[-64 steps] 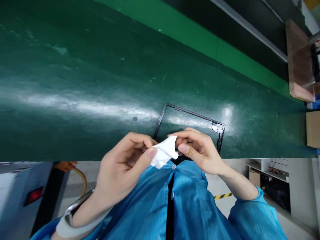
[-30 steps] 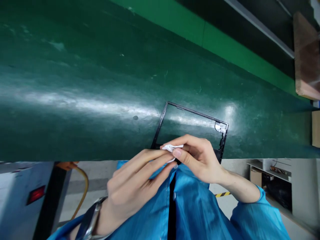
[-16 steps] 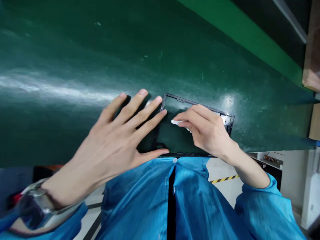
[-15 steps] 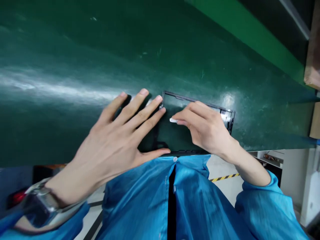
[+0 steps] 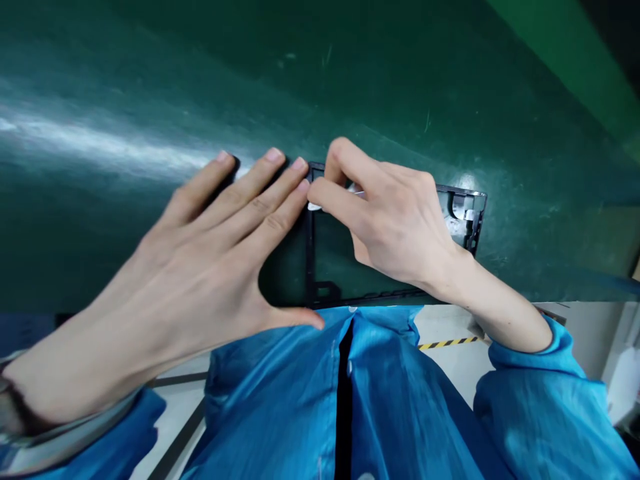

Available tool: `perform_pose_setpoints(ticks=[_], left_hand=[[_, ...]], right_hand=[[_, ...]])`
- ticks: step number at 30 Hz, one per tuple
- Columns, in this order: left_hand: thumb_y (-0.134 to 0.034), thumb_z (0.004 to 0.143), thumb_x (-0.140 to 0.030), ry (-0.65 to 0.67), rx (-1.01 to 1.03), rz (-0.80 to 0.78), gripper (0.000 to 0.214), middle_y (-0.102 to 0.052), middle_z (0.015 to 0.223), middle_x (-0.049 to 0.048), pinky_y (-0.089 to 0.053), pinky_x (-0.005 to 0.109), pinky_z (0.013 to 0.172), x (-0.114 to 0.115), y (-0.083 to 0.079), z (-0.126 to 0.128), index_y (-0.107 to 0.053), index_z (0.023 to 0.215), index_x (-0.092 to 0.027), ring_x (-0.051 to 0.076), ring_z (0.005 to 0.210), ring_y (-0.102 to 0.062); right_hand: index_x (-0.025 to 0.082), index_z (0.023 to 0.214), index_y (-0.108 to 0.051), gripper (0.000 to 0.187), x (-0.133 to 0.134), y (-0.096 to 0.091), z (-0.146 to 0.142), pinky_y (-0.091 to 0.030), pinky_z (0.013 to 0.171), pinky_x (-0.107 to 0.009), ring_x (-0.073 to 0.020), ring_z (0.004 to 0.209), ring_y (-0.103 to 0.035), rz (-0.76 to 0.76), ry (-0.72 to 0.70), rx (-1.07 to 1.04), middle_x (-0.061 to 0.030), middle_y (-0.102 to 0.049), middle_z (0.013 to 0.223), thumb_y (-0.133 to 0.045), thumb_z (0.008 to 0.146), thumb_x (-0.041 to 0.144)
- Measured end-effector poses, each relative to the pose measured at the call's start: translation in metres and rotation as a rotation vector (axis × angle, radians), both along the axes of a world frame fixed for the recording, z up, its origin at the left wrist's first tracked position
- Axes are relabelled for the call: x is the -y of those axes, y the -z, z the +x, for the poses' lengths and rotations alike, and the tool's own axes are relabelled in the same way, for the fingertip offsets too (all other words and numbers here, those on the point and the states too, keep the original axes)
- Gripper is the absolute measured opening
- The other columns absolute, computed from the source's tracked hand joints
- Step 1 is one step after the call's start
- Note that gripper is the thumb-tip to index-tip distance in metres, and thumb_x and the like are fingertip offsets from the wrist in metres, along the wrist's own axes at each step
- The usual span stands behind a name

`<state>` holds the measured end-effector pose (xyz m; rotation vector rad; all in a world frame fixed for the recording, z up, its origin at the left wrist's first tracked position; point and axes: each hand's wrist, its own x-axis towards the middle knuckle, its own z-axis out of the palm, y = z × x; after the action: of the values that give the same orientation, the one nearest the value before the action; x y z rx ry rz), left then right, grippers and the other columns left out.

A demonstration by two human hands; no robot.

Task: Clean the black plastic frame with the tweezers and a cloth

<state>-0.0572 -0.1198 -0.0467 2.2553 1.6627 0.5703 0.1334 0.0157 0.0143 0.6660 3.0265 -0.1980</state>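
A thin black rectangular frame (image 5: 311, 250) lies at the near edge of the green table. My left hand (image 5: 220, 247) is open with its fingers spread, the fingertips at the frame's upper left corner. My right hand (image 5: 390, 213) is closed in a pinch over the frame's far side. Between its thumb and index finger is a small white piece (image 5: 314, 207), whose tip shows beside that same corner; its kind I cannot make out. Most of the frame's far bar is hidden behind the right hand. At the right end, a bracket-like part (image 5: 457, 205) of the frame shows.
The dark green tabletop (image 5: 175, 87) shows scratches and light reflections. Its near edge runs just in front of my blue jacket (image 5: 290, 393). A brighter green strip (image 5: 565, 73) borders the far right. On the floor below is yellow-black tape (image 5: 450, 343).
My right hand has moved left and away from me, bringing the white piece to the frame's upper left corner. My left hand has shifted slightly left, and the view has moved a little.
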Motion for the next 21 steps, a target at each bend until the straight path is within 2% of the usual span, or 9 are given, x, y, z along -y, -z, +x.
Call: perform_pose_setpoints(ticks=[3, 5, 7, 9, 11, 14, 16, 18, 21], left_hand=[[-0.031, 0.089, -0.099, -0.003, -0.007, -0.002, 0.118, -0.023, 0.184, 0.0047, -0.018, 0.055, 0.148, 0.001, 0.000, 0.001, -0.008, 0.172, -0.019, 0.032, 0.172, -0.025], [-0.032, 0.090, -0.097, -0.003, 0.001, 0.005, 0.115, -0.023, 0.183, 0.0044, -0.019, 0.057, 0.147, 0.000, 0.000, 0.001, -0.009, 0.172, -0.020, 0.032, 0.172, -0.025], [-0.035, 0.093, -0.093, -0.011, 0.017, 0.017, 0.109, -0.024, 0.183, 0.0031, -0.021, 0.056, 0.147, 0.000, 0.000, 0.001, -0.009, 0.172, -0.022, 0.032, 0.171, -0.027], [-0.041, 0.096, -0.088, -0.022, 0.037, 0.026, 0.105, -0.025, 0.183, 0.0025, -0.022, 0.054, 0.147, 0.000, 0.000, 0.001, -0.010, 0.172, -0.023, 0.032, 0.170, -0.029], [-0.044, 0.095, -0.088, -0.035, 0.058, 0.018, 0.105, -0.025, 0.183, 0.0031, -0.023, 0.057, 0.147, 0.000, 0.000, 0.002, -0.011, 0.172, -0.025, 0.034, 0.170, -0.030], [-0.044, 0.086, -0.099, -0.070, 0.139, -0.022, 0.118, -0.030, 0.182, 0.0041, -0.027, 0.064, 0.144, -0.001, 0.000, 0.002, -0.009, 0.173, -0.027, 0.039, 0.167, -0.035], [-0.046, 0.080, -0.103, -0.093, 0.195, -0.055, 0.125, -0.034, 0.180, 0.0042, -0.028, 0.067, 0.143, -0.002, -0.001, 0.002, -0.009, 0.173, -0.029, 0.042, 0.164, -0.040], [-0.049, 0.081, -0.100, -0.106, 0.211, -0.079, 0.123, -0.036, 0.179, 0.0049, -0.027, 0.069, 0.142, -0.003, -0.001, 0.002, -0.010, 0.173, -0.029, 0.043, 0.162, -0.043], [-0.050, 0.086, -0.093, -0.103, 0.175, -0.092, 0.117, -0.033, 0.180, 0.0074, -0.028, 0.072, 0.140, -0.003, -0.001, 0.004, -0.011, 0.173, -0.025, 0.045, 0.166, -0.035]], right_hand=[[0.026, 0.124, -0.068, 0.055, 0.000, 0.001, -0.006, -0.047, 0.073, -0.023, -0.0071, 0.088, -0.066, -0.062, 0.022, -0.020, 0.0002, -0.071, 0.110, -0.015, 0.114, 0.019], [0.028, 0.121, -0.069, 0.053, -0.002, 0.004, -0.006, -0.046, 0.072, -0.022, -0.0051, 0.085, -0.064, -0.051, 0.023, -0.082, 0.0018, -0.073, 0.105, -0.017, 0.113, 0.020], [0.028, 0.117, -0.070, 0.053, -0.004, 0.008, -0.005, -0.043, 0.068, -0.022, -0.0032, 0.082, -0.062, 0.038, 0.011, -0.130, 0.0026, -0.074, 0.105, -0.018, 0.112, 0.019], [0.028, 0.115, -0.072, 0.056, -0.007, 0.013, -0.003, -0.038, 0.062, -0.025, -0.0024, 0.078, -0.061, 0.166, -0.019, -0.166, 0.0035, -0.077, 0.110, -0.018, 0.112, 0.017], [0.029, 0.114, -0.074, 0.060, -0.010, 0.016, -0.003, -0.035, 0.059, -0.029, -0.0023, 0.075, -0.062, 0.232, -0.044, -0.187, 0.0047, -0.079, 0.117, -0.016, 0.112, 0.017], [0.031, 0.113, -0.076, 0.066, -0.012, 0.017, -0.003, -0.041, 0.062, -0.027, -0.0022, 0.077, -0.067, 0.161, -0.025, -0.189, 0.0035, -0.080, 0.120, -0.011, 0.113, 0.021], [0.030, 0.114, -0.076, 0.062, -0.012, 0.014, -0.003, -0.044, 0.065, -0.025, -0.0024, 0.080, -0.069, 0.102, -0.001, -0.174, 0.0012, -0.080, 0.119, -0.014, 0.113, 0.023], [0.028, 0.113, -0.075, 0.055, -0.012, 0.011, -0.005, -0.042, 0.065, -0.026, -0.0030, 0.082, -0.070, 0.087, 0.034, -0.163, -0.0002, -0.080, 0.117, -0.020, 0.113, 0.024], [0.027, 0.108, -0.074, 0.049, -0.012, 0.010, -0.010, -0.040, 0.064, -0.027, -0.0035, 0.080, -0.068, 0.054, 0.102, -0.164, -0.0004, -0.080, 0.112, -0.025, 0.114, 0.026]])
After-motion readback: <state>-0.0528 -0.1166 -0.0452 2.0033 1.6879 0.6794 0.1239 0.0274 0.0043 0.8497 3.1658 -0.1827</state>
